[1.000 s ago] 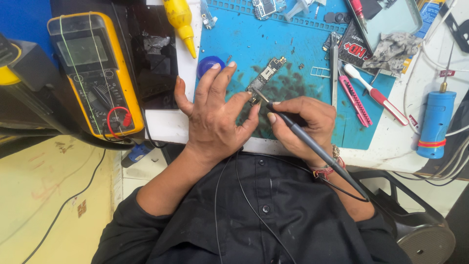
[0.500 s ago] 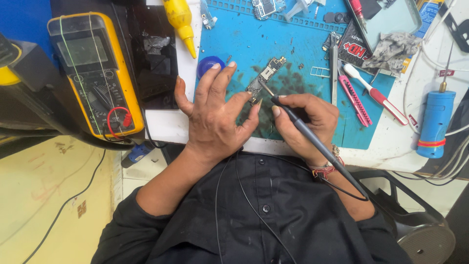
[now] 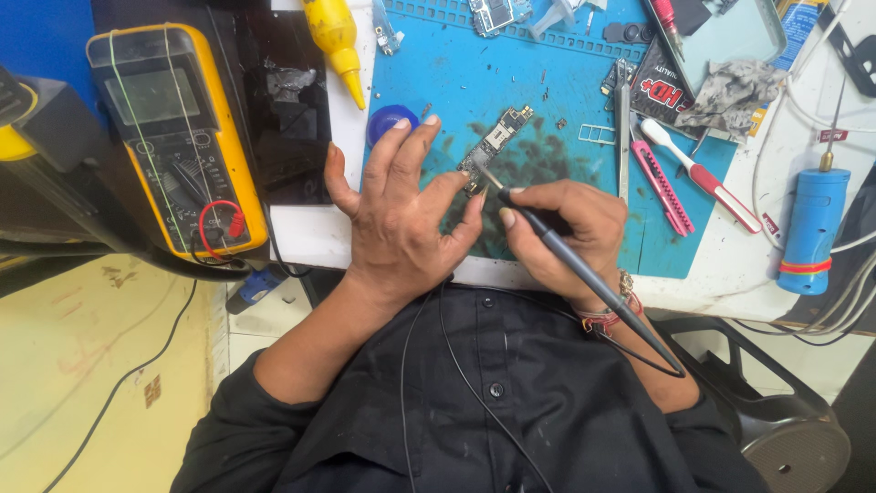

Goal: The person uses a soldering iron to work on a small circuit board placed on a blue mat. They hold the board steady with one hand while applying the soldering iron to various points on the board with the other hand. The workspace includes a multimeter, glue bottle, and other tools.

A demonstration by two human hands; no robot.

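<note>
Circuit board [image 3: 494,146] – 1 pc, small, narrow, lay diagonal on the blue work mat [image 3: 438,82], over the mat's dark-stained patch. Landmark for the rest.

L hand [image 3: 401,215] – lay flat just below-left of the board, fingers spread and loose, not closed round anything; fingertips [image 3: 466,175] touched the board's lower end, pinning it to the mat.

R hand [image 3: 561,228] – just below-right of the board, fingers closed in a pen-type grip on 1 black probe [image 3: 584,274]. Probe tip met the board's lower end, beside the L fingertips; shaft ran back down-right past the wrist.

Other items, all ref. the board:
- Multimeter [image 3: 173,146] – 1, yellow/black, well left, off the mat.
- Dark phone body [image 3: 285,110] – 1, left, between meter and mat.
- Yellow nozzle bottle [image 3: 336,36] – 1, up-left.
- Blue round lid [image 3: 391,120] – 1, just left, partly behind L fingers.
- Metal tweezers [image 3: 623,128] – 1 pr, right.
- Pink-handled tool [image 3: 663,187] – 1, right, beside the tweezers.
- Red/white brush [image 3: 703,178] – 1, further right.
- Grey crumpled rag [image 3: 730,91] – 1, up-right.
- Blue cylinder tool [image 3: 812,228] – 1, far right, off the mat.

Small loose parts at the mat's top edge: too small to count.
</note>
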